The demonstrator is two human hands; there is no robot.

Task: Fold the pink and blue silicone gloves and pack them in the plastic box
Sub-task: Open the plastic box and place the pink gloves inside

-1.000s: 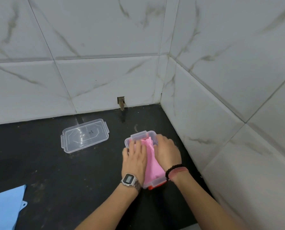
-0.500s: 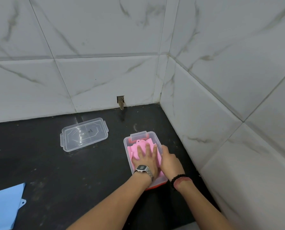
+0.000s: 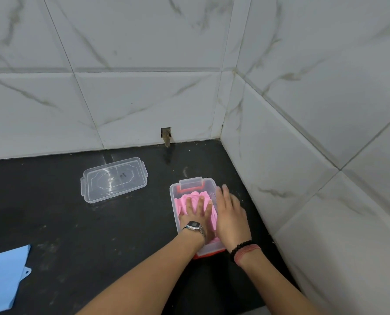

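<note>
Pink silicone glove (image 3: 190, 201) is sitting bunched up inside the clear plastic box (image 3: 175, 205), which is a small rounded rectangle with see-through walls, an orange-red seal around the rim and a clear latch flap at the far end. From where I'm watching, my left hand (image 3: 197, 213) lies flat on top of the glove with fingers straight and spread, pressing it down, not curled around anything. My right hand (image 3: 229, 212) is right beside it over the box's right edge, fingers extended and loose; it's a bit blurry so I can't tell if it's actually touching the box or glove, but it isn't gripping anything. There's a metal-band digital watch (image 3: 195, 226) on the left wrist and a black bead bracelet (image 3: 240, 246) on the right. The box's transparent lid (image 3: 114, 179) lies flat on the glossy black counter (image 3: 53, 223), well apart to the left and nearer the back wall. The blue silicone glove (image 3: 3, 280) is way off at the lower left edge, lying flat and smooth, only partly in frame. White marble-look tiles (image 3: 121, 53) form the corner behind.
</note>
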